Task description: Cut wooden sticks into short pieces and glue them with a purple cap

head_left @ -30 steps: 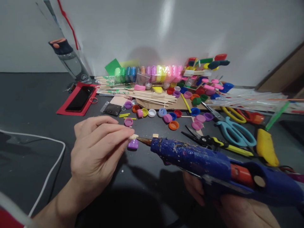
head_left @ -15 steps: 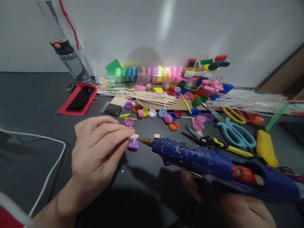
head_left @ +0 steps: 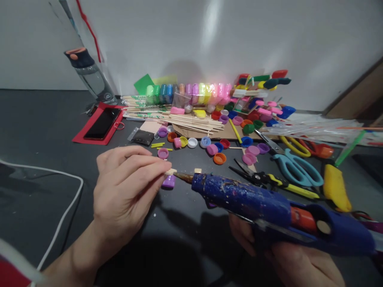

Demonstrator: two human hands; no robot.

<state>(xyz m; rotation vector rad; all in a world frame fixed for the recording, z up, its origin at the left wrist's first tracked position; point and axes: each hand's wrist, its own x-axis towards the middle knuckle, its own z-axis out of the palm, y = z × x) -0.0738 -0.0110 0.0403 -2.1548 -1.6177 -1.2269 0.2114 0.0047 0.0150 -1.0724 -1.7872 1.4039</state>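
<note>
My right hand (head_left: pixel 293 259) is wrapped round a blue hot glue gun (head_left: pixel 239 199), its grip mostly hidden below the body. The gun's brown, tapered nozzle points left, its tip at a small pale wooden piece (head_left: pixel 171 172). Fingertips of my left hand (head_left: pixel 127 187) pinch that piece; most of it is hidden behind them. Just below lies a purple cap (head_left: pixel 168 182) on the dark table. Another short wooden piece (head_left: pixel 198 170) rests behind the nozzle's base.
Colourful bottle caps (head_left: pixel 220 158), wooden sticks (head_left: pixel 196 123) and clay pots (head_left: pixel 188 92) lie behind my hands. Pliers (head_left: pixel 278 183) and blue scissors (head_left: pixel 299 167) are at the right. A phone (head_left: pixel 101 123), water bottle (head_left: pixel 92 79) and white cable (head_left: pixel 72 199) are at the left.
My left hand and the wooden piece have shifted very slightly right in view. Inside the glue gun's rear opening, a pale round end shows more plainly. Both holds are unchanged.
</note>
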